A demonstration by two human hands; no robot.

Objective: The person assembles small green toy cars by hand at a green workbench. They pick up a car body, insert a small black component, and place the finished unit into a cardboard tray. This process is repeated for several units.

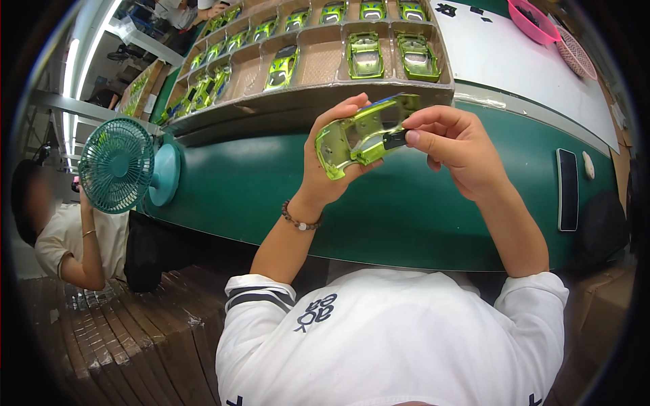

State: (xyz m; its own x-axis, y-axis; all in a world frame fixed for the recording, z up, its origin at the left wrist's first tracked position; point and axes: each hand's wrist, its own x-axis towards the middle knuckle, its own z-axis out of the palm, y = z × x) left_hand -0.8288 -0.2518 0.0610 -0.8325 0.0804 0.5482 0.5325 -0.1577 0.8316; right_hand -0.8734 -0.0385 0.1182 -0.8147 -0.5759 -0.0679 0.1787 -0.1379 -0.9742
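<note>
My left hand [323, 152] is closed around a lime-green toy car body shell [342, 141], tilted so that its hollow underside faces me. Between the thumb and fingers of my right hand [455, 145] is a small black plastic part [395, 139], held against the right part of the shell. Whether the part is seated in the shell I cannot tell. Both hands are above the green table, just in front of a divided cardboard box [318, 101]. Several like car shells [365, 55] lie in its compartments, some upside down.
A teal fan [118, 166] stands on the green table [271, 183] at the left, near a seated person [88, 237]. A phone [567, 189] lies at the right. Pink baskets [535, 21] and small black parts [447, 9] are on the white surface at the far right.
</note>
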